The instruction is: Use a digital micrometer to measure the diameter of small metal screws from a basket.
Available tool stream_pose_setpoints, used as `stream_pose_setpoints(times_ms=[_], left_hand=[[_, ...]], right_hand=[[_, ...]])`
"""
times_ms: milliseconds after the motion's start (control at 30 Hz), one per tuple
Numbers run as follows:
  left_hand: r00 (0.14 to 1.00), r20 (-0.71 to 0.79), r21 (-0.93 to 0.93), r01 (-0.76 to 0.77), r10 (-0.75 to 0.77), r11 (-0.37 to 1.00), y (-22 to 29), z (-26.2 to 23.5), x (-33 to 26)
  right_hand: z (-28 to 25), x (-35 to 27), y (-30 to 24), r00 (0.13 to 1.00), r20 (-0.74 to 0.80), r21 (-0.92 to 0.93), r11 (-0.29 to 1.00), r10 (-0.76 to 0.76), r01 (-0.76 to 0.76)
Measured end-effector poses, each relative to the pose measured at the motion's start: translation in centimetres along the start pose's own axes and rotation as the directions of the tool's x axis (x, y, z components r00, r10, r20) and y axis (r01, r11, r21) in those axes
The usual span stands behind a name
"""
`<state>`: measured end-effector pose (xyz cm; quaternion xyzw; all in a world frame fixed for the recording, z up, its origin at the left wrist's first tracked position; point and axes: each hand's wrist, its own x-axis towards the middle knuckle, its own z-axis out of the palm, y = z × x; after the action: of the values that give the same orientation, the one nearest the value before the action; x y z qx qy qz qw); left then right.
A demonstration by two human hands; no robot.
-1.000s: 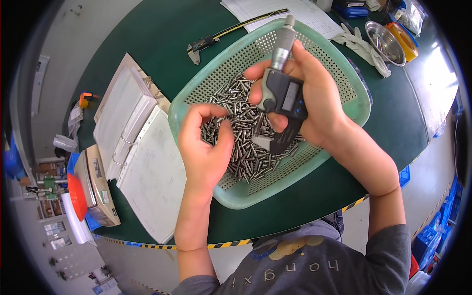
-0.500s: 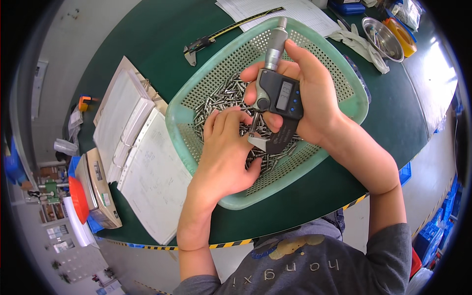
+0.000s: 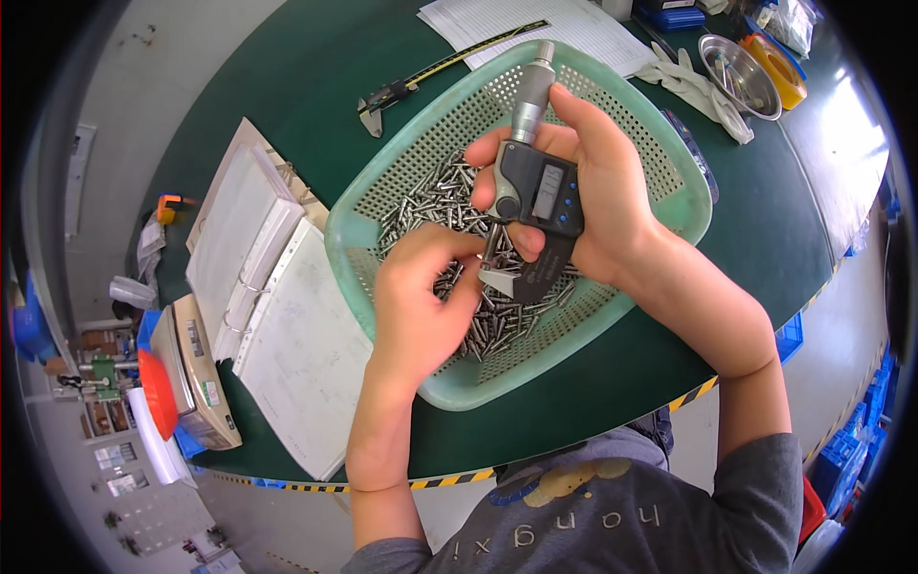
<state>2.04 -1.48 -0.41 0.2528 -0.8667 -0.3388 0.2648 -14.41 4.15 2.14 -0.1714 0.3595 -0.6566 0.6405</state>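
My right hand point(image 3: 612, 182) is wrapped round a digital micrometer point(image 3: 542, 191) with a dark body, a small display and a silver thimble pointing away from me. It hovers above a pale green perforated plastic basket point(image 3: 445, 390). Many small metal pins point(image 3: 430, 203) lie loose in the basket. Thumb and fingers of my left hand point(image 3: 421, 301) are pinched together at the micrometer's measuring gap, beside its light-coloured anvil end. Whatever sits between those fingertips is too small and hidden to make out.
Left of the basket lies an open ring binder point(image 3: 301, 349), with a weighing scale point(image 3: 203, 378) beyond it. A caliper point(image 3: 387, 96) and paper sheets point(image 3: 535, 24) are at the far side. White gloves point(image 3: 693, 91) and a metal bowl point(image 3: 760, 91) are at the far right.
My left hand has gone from spread fingers over the pins to a pinch at the micrometer's gap. The micrometer remains in my right hand, almost in place.
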Motion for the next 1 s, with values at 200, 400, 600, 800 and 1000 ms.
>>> stream_pose_setpoints(times_ms=[200, 400, 600, 800, 1000], left_hand=[[0.960, 0.041, -0.648, 0.236, -0.276, 0.724, 0.4, -1.1, -0.3], [0.976, 0.107, -0.702, 0.208, -0.187, 0.682, 0.0, -1.4, -0.5], [0.977, 0.093, -0.696, 0.200, -0.190, 0.689, 0.0, -1.2, -0.6], [0.978, 0.092, -0.688, 0.197, -0.186, 0.698, 0.0, -1.2, -0.5], [0.978, 0.105, -0.676, 0.203, -0.180, 0.708, 0.1, -1.3, -0.5]], right_hand=[[0.0, 0.0, 0.0, 1.000, 0.004, -0.013, 1.000, -0.028, 0.028], [-0.2, 0.1, 0.0, 0.999, 0.008, -0.025, 0.999, -0.045, 0.045], [-0.1, 0.1, 0.1, 0.999, 0.029, -0.024, 0.999, -0.046, 0.047], [-0.1, 0.2, 0.1, 0.999, 0.027, -0.022, 0.999, -0.038, 0.038], [0.1, 0.2, 0.1, 0.999, 0.021, -0.040, 0.999, -0.033, 0.034]])
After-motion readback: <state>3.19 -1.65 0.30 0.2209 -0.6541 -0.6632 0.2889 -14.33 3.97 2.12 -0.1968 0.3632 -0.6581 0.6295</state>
